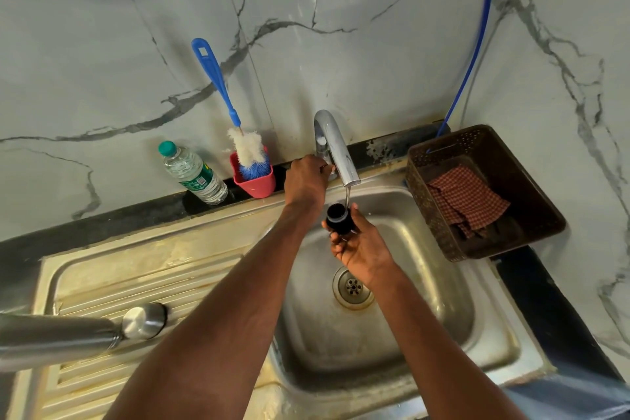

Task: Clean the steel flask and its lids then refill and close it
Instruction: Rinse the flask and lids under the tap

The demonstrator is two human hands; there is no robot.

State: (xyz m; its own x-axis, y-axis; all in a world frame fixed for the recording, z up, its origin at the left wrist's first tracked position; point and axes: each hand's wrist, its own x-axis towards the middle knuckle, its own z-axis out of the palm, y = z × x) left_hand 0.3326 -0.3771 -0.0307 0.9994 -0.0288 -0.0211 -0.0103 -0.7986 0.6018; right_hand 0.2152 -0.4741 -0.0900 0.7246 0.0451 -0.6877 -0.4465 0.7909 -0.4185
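The steel flask [51, 337] stands on the drainboard at the lower left, and its steel outer lid [143, 316] lies beside it. My right hand [361, 245] holds the black inner lid [338, 219] over the sink basin, under a thin stream of water from the chrome tap [335, 147]. My left hand [306, 179] grips the tap's handle at its base.
The steel sink [426, 324] has its drain [353, 287] below my right hand. A blue bottle brush [231, 112] stands in a red cup [254, 181], next to a plastic water bottle [192, 174]. A brown basket [484, 191] with a checked cloth sits at the right.
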